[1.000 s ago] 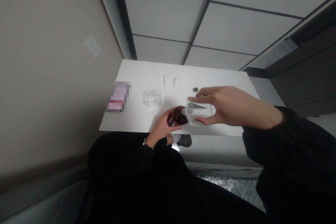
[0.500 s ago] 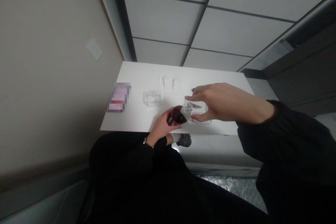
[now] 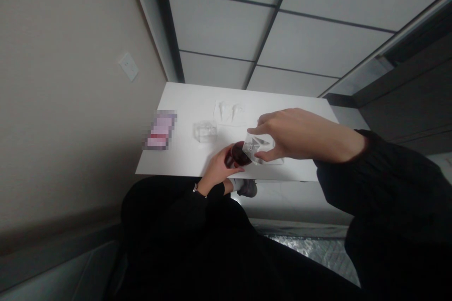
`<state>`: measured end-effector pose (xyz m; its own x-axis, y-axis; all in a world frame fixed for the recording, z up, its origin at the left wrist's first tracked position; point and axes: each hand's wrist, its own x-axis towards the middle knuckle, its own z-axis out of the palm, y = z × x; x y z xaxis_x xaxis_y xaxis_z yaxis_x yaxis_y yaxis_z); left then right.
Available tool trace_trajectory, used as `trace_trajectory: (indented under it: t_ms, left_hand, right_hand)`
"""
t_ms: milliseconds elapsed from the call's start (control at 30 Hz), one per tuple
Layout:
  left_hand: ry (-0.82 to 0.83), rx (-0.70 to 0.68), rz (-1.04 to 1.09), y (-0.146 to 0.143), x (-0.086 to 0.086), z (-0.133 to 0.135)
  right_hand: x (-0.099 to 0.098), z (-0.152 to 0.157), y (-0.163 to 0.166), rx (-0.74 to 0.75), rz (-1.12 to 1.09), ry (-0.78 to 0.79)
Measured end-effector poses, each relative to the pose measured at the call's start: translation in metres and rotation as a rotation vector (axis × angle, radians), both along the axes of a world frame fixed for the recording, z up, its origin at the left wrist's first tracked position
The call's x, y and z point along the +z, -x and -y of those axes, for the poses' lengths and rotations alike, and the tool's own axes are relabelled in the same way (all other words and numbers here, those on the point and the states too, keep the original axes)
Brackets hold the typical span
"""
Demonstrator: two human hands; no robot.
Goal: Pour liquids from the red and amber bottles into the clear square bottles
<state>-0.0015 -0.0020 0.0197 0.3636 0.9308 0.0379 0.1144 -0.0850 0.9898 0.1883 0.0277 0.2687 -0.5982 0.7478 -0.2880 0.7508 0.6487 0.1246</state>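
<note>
Left hand [image 3: 216, 169]: curled round a dark red cup [image 3: 238, 154]
Right hand [image 3: 287, 132]: gripping a clear bottle [image 3: 259, 147], tipped toward the left hand's cup
Clear container [image 3: 205, 132]: on the table [image 3: 176, 161], just beyond the left hand

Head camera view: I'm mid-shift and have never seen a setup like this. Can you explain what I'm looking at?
There is no robot here. You are looking forward and down from a camera worn on a person's head, so the bare hands are the wearer's own.

The left hand is wrapped around a dark red cup. The right hand grips a clear angular container from above, one end at the cup's rim; whether they touch is hard to tell.

On the white table are a clear box, two small pale pieces beyond it, and, at the left end, a pinkish item blurred into blocks, so I can't say what it is.
</note>
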Motion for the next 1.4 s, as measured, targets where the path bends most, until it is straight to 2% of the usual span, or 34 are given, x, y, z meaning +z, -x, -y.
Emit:
trace_trajectory:
  t_ms: [500,700,1233,1400]
  left_hand:
    - [0.003,0.004,-0.002,-0.002,0.009,0.000]
    - [-0.004,0.002,-0.007,-0.001,0.005,-0.001]
    - [0.003,0.004,-0.036,0.002,-0.006,-0.004]
    - [0.057,0.000,-0.017,0.001,-0.008,-0.003]
  right_hand:
    - [0.005,-0.008,0.016,-0.008,0.060,0.000]
    - [-0.002,-0.018,0.011,0.047,0.008,-0.016]
    - [-0.003,-0.028,0.024,-0.064,-0.036,0.053]
    - [0.008,-0.025,0.042,-0.027,0.105,0.043]
